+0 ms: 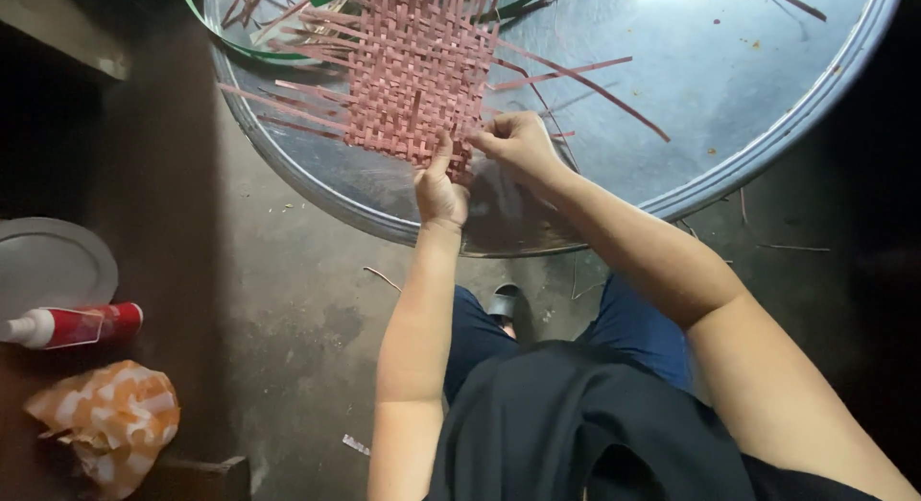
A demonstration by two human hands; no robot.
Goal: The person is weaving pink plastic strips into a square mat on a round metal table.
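Observation:
A pink woven mat (414,74) of flat strips lies on a large round metal tray (767,146). Loose strip ends stick out from its sides. My left hand (439,189) pinches the mat's near edge, thumb up against the weave. My right hand (518,144) grips the near right corner, fingers closed on a strip end. Both hands touch the mat and sit close together.
A green band (225,38) curves along the tray's far left. On the floor at the left are a grey round lid (48,263), a red and white bottle (72,326) lying on its side, and an orange and white crumpled bag (110,417). Stray strips lie on the concrete.

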